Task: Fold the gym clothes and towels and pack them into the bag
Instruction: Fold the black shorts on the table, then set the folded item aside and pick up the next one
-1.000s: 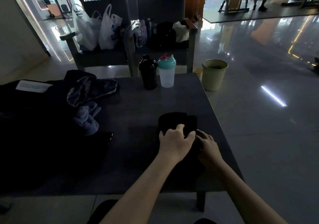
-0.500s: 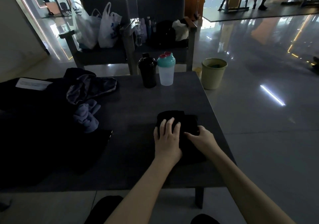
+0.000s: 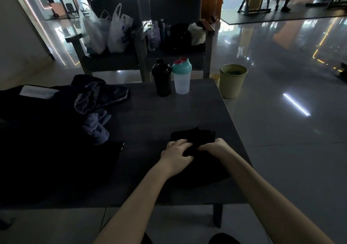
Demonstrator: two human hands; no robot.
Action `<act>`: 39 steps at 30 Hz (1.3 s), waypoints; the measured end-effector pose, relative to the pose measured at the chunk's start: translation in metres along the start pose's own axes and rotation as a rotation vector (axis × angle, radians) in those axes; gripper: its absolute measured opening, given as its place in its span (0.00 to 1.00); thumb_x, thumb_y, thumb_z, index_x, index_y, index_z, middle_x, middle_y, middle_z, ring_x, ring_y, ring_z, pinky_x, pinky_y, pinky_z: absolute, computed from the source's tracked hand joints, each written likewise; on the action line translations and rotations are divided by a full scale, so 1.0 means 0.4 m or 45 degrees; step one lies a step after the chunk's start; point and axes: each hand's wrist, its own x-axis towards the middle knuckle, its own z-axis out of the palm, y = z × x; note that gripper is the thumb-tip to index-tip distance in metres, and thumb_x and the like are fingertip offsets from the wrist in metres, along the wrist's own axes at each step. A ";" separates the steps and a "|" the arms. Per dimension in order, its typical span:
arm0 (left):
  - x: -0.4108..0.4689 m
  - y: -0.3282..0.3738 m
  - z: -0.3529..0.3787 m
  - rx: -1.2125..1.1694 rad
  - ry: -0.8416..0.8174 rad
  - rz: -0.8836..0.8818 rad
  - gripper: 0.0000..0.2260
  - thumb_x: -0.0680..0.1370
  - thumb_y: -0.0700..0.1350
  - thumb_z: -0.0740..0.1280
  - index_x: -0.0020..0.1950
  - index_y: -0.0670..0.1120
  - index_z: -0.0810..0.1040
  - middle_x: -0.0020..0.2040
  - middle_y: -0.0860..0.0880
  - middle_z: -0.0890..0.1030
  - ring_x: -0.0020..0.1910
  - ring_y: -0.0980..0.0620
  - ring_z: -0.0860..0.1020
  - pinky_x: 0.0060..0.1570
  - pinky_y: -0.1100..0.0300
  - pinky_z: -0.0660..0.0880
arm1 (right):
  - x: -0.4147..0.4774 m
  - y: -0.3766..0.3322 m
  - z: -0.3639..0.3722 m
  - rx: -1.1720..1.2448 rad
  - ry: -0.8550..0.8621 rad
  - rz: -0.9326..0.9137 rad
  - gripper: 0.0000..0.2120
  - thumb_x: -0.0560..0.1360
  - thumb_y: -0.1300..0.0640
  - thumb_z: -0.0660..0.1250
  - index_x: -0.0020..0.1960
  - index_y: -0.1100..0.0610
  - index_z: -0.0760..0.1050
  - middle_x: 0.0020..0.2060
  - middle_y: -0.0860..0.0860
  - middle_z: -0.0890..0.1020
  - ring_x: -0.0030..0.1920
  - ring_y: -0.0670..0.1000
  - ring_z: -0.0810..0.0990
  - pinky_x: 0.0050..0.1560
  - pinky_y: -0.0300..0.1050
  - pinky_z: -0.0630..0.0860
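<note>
The black cloth point(image 3: 195, 136) sits on the near right part of the bench point(image 3: 150, 116). It's half folded, with a doubled-up lump at the far end and a flatter dark spread running back toward the person. Left hand point(image 3: 175, 152) and right hand point(image 3: 216, 146) are on it side by side, fingers curled into the fabric right where the lump meets the flat part. I'd say both are gripping it, not just pressing.

Handling-wise it looks soft, light and totally floppy, so it probably won't hold a crease by itself and will sag wherever it isn't supported. Best bet is to hold the folded edge with the hands spread out toward the corners, not bunched in the middle. If it's thin sports fabric it may slide on itself too. Black on a dark bench also makes the edges hard to see.

The pile point(image 3: 101, 97) and bluish towel point(image 3: 95, 127) are well off to the left, and the shakers point(image 3: 171, 78) are at the far edge.
</note>
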 end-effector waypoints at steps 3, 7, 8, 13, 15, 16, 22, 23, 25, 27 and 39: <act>-0.013 -0.016 0.007 -0.073 0.051 0.017 0.26 0.78 0.51 0.64 0.75 0.52 0.62 0.76 0.56 0.57 0.74 0.51 0.51 0.73 0.53 0.53 | -0.014 0.004 0.012 0.029 0.008 -0.069 0.18 0.65 0.57 0.75 0.53 0.60 0.78 0.44 0.56 0.83 0.44 0.54 0.83 0.51 0.50 0.80; -0.032 -0.028 0.018 -0.340 0.084 0.012 0.25 0.79 0.47 0.63 0.75 0.49 0.63 0.75 0.56 0.59 0.74 0.52 0.53 0.74 0.56 0.52 | -0.053 -0.006 0.025 0.051 0.026 -0.215 0.18 0.68 0.59 0.73 0.57 0.57 0.76 0.47 0.53 0.82 0.46 0.51 0.81 0.46 0.45 0.78; -0.037 -0.031 0.019 -0.426 0.107 0.034 0.24 0.78 0.47 0.63 0.74 0.49 0.64 0.74 0.56 0.61 0.74 0.52 0.55 0.74 0.55 0.53 | -0.065 -0.012 0.025 0.051 0.028 -0.237 0.18 0.68 0.59 0.73 0.57 0.56 0.75 0.47 0.52 0.82 0.45 0.50 0.81 0.42 0.42 0.77; -0.077 -0.028 -0.009 -0.688 0.221 0.072 0.20 0.80 0.40 0.60 0.72 0.46 0.67 0.68 0.54 0.68 0.69 0.55 0.65 0.69 0.61 0.62 | -0.132 -0.045 0.019 -0.021 0.064 -0.362 0.19 0.68 0.60 0.73 0.58 0.56 0.75 0.48 0.52 0.81 0.46 0.49 0.79 0.39 0.38 0.73; -0.086 -0.034 -0.027 -0.614 0.370 0.108 0.20 0.80 0.39 0.61 0.72 0.47 0.69 0.66 0.54 0.68 0.69 0.53 0.66 0.68 0.61 0.63 | -0.158 -0.060 0.020 -0.044 0.087 -0.426 0.18 0.67 0.62 0.73 0.57 0.56 0.76 0.45 0.51 0.81 0.45 0.48 0.79 0.38 0.37 0.72; -0.088 -0.039 -0.037 -0.525 0.452 0.136 0.19 0.79 0.40 0.63 0.70 0.48 0.70 0.66 0.54 0.69 0.69 0.52 0.66 0.69 0.58 0.63 | -0.172 -0.067 0.022 -0.046 0.092 -0.463 0.18 0.67 0.62 0.73 0.56 0.56 0.76 0.44 0.50 0.81 0.44 0.47 0.79 0.38 0.35 0.72; -0.128 -0.061 -0.084 -0.343 0.687 0.231 0.20 0.77 0.42 0.66 0.69 0.51 0.73 0.67 0.52 0.68 0.67 0.51 0.65 0.67 0.64 0.63 | -0.245 -0.122 0.061 -0.111 0.111 -0.631 0.19 0.67 0.61 0.73 0.57 0.55 0.75 0.45 0.49 0.81 0.45 0.44 0.79 0.38 0.35 0.72; -0.138 -0.067 -0.087 -0.386 0.702 0.260 0.20 0.77 0.40 0.66 0.68 0.50 0.73 0.65 0.52 0.69 0.65 0.52 0.67 0.64 0.70 0.62 | -0.255 -0.128 0.076 -0.141 0.116 -0.654 0.19 0.68 0.60 0.73 0.58 0.55 0.74 0.46 0.49 0.81 0.45 0.44 0.78 0.39 0.35 0.72; -0.154 -0.081 -0.097 -0.528 0.673 0.251 0.19 0.78 0.36 0.63 0.68 0.46 0.74 0.60 0.52 0.69 0.61 0.56 0.70 0.57 0.80 0.60 | -0.270 -0.137 0.107 -0.186 0.135 -0.690 0.19 0.68 0.58 0.74 0.57 0.55 0.74 0.46 0.49 0.81 0.43 0.43 0.78 0.40 0.36 0.73; -0.159 -0.103 -0.108 -0.645 0.655 0.186 0.17 0.79 0.34 0.60 0.66 0.44 0.75 0.58 0.52 0.70 0.58 0.58 0.71 0.53 0.82 0.62 | -0.275 -0.141 0.141 -0.221 0.123 -0.683 0.20 0.67 0.54 0.75 0.56 0.55 0.74 0.46 0.50 0.81 0.44 0.45 0.79 0.43 0.41 0.77; -0.168 -0.363 -0.239 0.180 0.587 -0.400 0.20 0.82 0.49 0.56 0.75 0.53 0.62 0.77 0.53 0.57 0.75 0.51 0.54 0.73 0.49 0.53 | -0.182 -0.260 0.280 -0.672 0.216 -0.838 0.12 0.71 0.52 0.69 0.52 0.53 0.72 0.39 0.47 0.79 0.43 0.53 0.80 0.43 0.48 0.77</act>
